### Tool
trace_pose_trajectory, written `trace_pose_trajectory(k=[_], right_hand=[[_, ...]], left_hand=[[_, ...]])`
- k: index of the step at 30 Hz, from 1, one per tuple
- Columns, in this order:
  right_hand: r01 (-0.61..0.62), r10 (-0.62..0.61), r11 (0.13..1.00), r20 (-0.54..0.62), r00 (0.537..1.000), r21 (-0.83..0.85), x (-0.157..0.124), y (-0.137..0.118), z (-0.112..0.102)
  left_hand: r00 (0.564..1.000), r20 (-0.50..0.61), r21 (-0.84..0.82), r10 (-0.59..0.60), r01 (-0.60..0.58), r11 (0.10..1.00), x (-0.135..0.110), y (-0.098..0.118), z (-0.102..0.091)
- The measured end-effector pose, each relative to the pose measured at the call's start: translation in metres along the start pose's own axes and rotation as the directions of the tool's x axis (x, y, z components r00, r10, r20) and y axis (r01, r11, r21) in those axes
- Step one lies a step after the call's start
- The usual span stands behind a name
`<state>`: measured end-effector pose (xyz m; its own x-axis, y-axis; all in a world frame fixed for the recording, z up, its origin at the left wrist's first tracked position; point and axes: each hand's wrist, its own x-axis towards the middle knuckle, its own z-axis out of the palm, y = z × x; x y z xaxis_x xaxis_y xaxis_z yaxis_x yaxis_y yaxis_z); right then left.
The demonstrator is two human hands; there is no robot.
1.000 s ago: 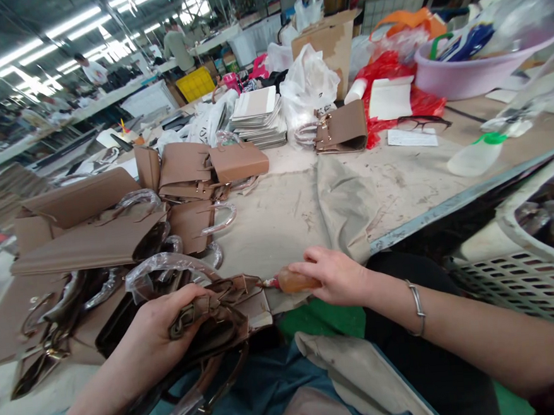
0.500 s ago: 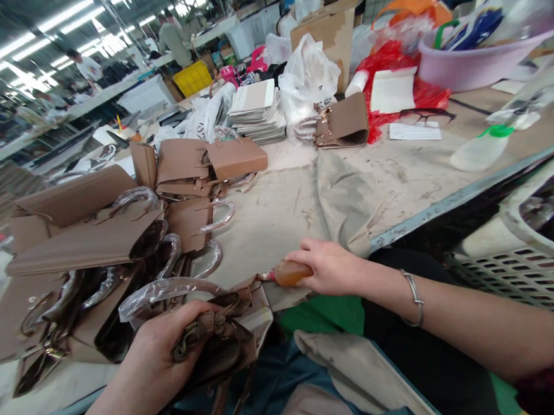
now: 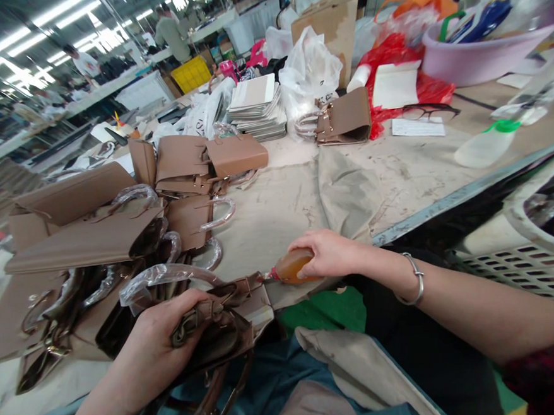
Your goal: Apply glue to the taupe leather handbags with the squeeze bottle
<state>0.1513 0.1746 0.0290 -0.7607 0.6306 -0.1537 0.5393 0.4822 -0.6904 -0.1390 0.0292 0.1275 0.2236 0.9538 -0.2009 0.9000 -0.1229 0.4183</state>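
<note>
Monitoring: my R hand [image 3: 330,254], fingers curled round amber red-necked plastic btl [image 3: 291,268], now bares more of it; tip [image 3: 266,276] at edge of brown leather-look bag [image 3: 254,305], work spot unch.; L hand [image 3: 165,338] clamps bag.

The worktable [image 3: 402,176] bears brown handbags [image 3: 84,240], grey cloth [image 3: 346,190] and a green-necked bottle [image 3: 486,147].

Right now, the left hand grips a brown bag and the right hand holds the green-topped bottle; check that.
Not quite: the head view shows the right hand holding the amber bottle, while the green-topped bottle rests on the table. The left hand does grip a brown bag.
</note>
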Motion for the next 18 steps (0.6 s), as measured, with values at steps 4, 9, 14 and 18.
trace_pose_trajectory(k=[4,9,14,18], right_hand=[[-0.003,0.003,1.0,-0.006,1.0,-0.029,0.0029,-0.001,0.0007],[-0.018,0.014,0.998,0.065,0.998,0.054,-0.0034,0.002,0.0004],[-0.028,0.028,1.0,-0.055,0.998,0.0,-0.0068,0.0048,0.0064],[-0.003,0.003,1.0,-0.014,1.0,0.007,-0.0062,0.0053,0.0064]], left_hand=[[1.0,-0.019,-0.01,0.02,-0.02,1.0,0.0047,0.0004,-0.0017],[0.999,-0.029,-0.025,0.018,-0.019,1.0,0.0048,0.0002,-0.0019],[1.0,-0.015,-0.007,-0.002,0.002,1.0,0.0052,-0.0012,-0.0028],[1.0,-0.01,-0.009,0.001,-0.001,1.0,0.0068,-0.0022,-0.003]])
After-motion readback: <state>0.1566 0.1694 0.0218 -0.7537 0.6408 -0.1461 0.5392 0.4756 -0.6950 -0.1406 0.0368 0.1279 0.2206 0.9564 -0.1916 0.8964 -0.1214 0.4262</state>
